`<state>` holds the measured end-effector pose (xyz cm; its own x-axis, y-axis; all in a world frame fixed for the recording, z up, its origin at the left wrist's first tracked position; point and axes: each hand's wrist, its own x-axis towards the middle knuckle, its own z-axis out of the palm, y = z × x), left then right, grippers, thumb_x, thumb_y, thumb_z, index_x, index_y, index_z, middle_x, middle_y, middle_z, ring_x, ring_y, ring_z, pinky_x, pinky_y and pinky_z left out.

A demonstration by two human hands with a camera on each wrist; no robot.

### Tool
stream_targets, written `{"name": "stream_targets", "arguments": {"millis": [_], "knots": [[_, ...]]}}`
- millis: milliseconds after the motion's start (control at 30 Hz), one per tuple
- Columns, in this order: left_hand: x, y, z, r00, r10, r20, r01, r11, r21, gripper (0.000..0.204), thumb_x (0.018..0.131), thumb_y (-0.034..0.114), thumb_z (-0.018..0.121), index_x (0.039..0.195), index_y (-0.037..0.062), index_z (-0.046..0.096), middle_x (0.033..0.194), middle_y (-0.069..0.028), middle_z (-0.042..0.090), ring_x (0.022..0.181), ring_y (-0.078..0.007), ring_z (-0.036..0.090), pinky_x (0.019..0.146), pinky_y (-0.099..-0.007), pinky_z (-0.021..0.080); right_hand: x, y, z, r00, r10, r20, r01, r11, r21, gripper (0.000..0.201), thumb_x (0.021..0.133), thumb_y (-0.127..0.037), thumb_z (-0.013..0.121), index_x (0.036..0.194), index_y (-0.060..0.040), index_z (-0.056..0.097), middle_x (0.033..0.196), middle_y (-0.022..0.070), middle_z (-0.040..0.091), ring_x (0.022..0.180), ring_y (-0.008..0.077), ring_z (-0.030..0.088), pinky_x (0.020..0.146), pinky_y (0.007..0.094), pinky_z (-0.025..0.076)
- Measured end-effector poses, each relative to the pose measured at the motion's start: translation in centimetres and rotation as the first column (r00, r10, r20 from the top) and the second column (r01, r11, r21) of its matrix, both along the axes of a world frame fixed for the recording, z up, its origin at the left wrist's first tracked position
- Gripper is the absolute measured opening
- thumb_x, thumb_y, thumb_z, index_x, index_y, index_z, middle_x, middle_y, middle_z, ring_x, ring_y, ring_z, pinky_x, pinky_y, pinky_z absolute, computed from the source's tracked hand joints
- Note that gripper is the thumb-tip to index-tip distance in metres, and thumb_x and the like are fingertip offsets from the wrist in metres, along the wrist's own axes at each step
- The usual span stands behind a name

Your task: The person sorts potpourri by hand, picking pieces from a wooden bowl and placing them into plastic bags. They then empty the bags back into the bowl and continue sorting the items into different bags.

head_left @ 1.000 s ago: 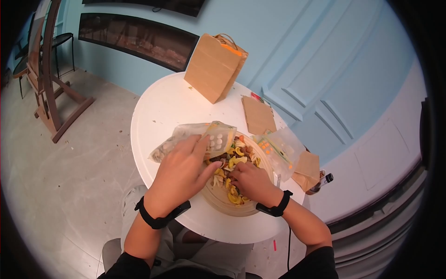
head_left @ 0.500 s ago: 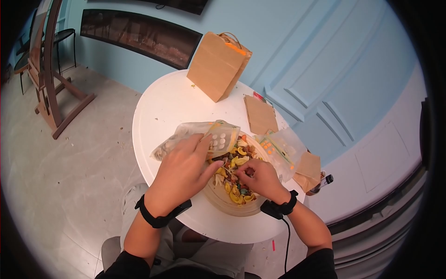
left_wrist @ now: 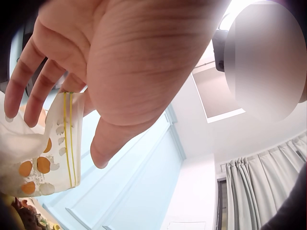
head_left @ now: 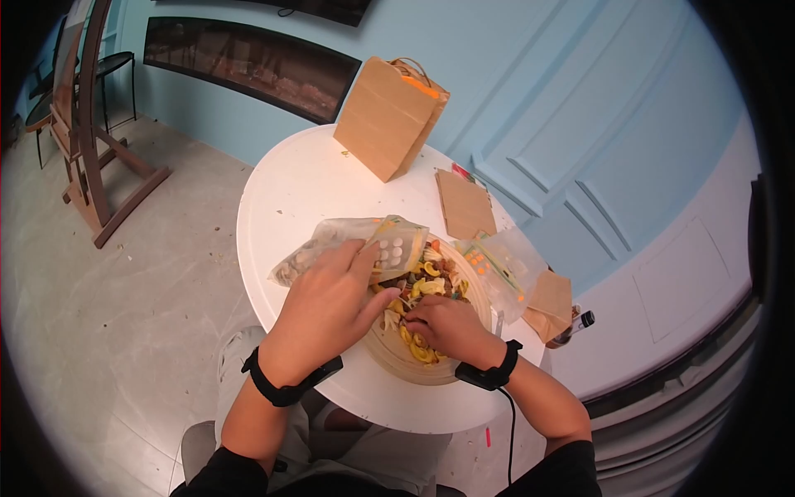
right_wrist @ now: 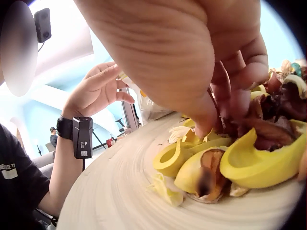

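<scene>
A round, pale wooden bowl (head_left: 389,356) holds potpourri (right_wrist: 283,153) of yellow curled peels, dark dried petals and pale shavings. My right hand (head_left: 451,325) reaches into it from the right, its thumb and fingertips pinching at dark pieces in the pile. What exactly lies between those fingertips is partly hidden. My left hand (head_left: 319,302) rests on a translucent zip bag (head_left: 397,246) leaning over the bowl's far left rim. Its fingers are spread and nearly straight against the bag, with the thumb held apart. Orange dots and a yellow zip strip mark the bag (left_wrist: 53,167).
The white round table (head_left: 286,190) carries a standing brown paper bag (head_left: 385,120), a flat brown paper piece (head_left: 464,203) and a second zip bag (head_left: 505,257). A small brown paper bag (head_left: 548,305) and a dark-capped bottle (head_left: 575,325) stand at the right edge.
My right hand lifted a little from the potpourri with its fingertips together, then came back down into the pile, slightly to the left. My left hand and the zip bag stay in place.
</scene>
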<state>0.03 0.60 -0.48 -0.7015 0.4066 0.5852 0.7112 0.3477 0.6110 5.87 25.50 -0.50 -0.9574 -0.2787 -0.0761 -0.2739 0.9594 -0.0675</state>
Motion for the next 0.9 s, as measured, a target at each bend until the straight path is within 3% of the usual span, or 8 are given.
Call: {"name": "stream_targets", "arguments": {"millis": [267,333,433,500,633,733,900], "knots": [[0.0,-0.1,0.0,1.000,-0.012,0.004,0.012,1.000,0.006,0.058,0.091,0.031,0.075,0.133,-0.0068,0.058,0.125,-0.0260,0.062,0.112,-0.0412,0.062,0.096,-0.0438,0.051,-0.3,-1.0,-0.1,0.997,-0.048,0.056,0.047,0.999,0.015,0.018,0.092,-0.028,0.070,0.095,-0.0111,0.075,0.094,0.0073,0.069,0.088,0.0296,0.069,0.073,0.0431,0.055],[-0.1,0.0,-0.3,0.998,0.008,-0.061,-0.006,1.000,0.026,0.054,0.089,0.026,0.075,0.129,-0.0076,0.059,0.119,-0.0234,0.062,0.106,-0.0392,0.063,0.091,-0.0433,0.052,-0.2,-1.2,0.1,0.997,-0.055,0.057,0.054,0.998,0.010,0.017,0.092,-0.027,0.069,0.094,-0.0108,0.075,0.095,0.0072,0.069,0.087,0.0301,0.069,0.072,0.0437,0.055],[-0.1,-0.1,-0.4,0.996,0.017,-0.093,-0.013,0.999,0.035,0.052,0.089,0.024,0.075,0.126,-0.0079,0.059,0.116,-0.0221,0.062,0.104,-0.0381,0.063,0.089,-0.0432,0.053,-0.2,-0.7,-0.1,0.996,-0.053,0.075,0.062,0.992,-0.115,0.016,0.093,-0.025,0.068,0.096,-0.0101,0.075,0.096,0.0086,0.071,0.082,0.0300,0.069,0.070,0.0430,0.054],[-0.2,-0.2,-0.4,0.996,0.014,-0.090,-0.011,0.999,0.034,0.051,0.089,0.024,0.075,0.126,-0.0078,0.059,0.116,-0.0222,0.062,0.105,-0.0381,0.063,0.089,-0.0433,0.053,-0.3,-0.5,0.6,0.982,-0.111,0.156,0.148,0.956,-0.252,0.018,0.095,-0.024,0.068,0.097,-0.0077,0.075,0.090,0.0078,0.072,0.076,0.0237,0.068,0.066,0.0380,0.053],[-0.2,-0.2,-0.4,0.996,0.011,-0.089,-0.008,0.999,0.032,0.051,0.088,0.023,0.075,0.125,-0.0079,0.059,0.116,-0.0223,0.062,0.105,-0.0383,0.063,0.089,-0.0436,0.053,-0.7,0.8,1.6,0.903,-0.206,0.377,0.384,0.781,-0.493,0.024,0.099,-0.028,0.068,0.100,-0.0047,0.073,0.076,-0.0019,0.067,0.066,0.0060,0.060,0.059,0.0223,0.047],[-0.2,-0.3,-0.3,1.000,-0.012,-0.029,0.012,1.000,0.014,0.055,0.090,0.027,0.075,0.130,-0.0065,0.058,0.121,-0.0240,0.063,0.108,-0.0402,0.062,0.093,-0.0436,0.051,-0.5,-0.1,3.7,0.810,-0.287,0.511,0.575,0.562,-0.595,0.023,0.101,-0.028,0.066,0.103,-0.0055,0.072,0.078,-0.0030,0.066,0.065,0.0041,0.058,0.055,0.0204,0.043],[-0.1,-0.2,-0.3,1.000,-0.016,-0.014,0.016,1.000,0.020,0.056,0.090,0.028,0.075,0.131,-0.0060,0.058,0.122,-0.0244,0.063,0.109,-0.0409,0.062,0.094,-0.0438,0.051,-0.8,1.2,3.9,0.797,-0.184,0.575,0.604,0.268,-0.751,0.023,0.102,-0.029,0.066,0.105,-0.0060,0.069,0.076,-0.0012,0.063,0.058,0.0037,0.052,0.053,0.0189,0.041]]}}
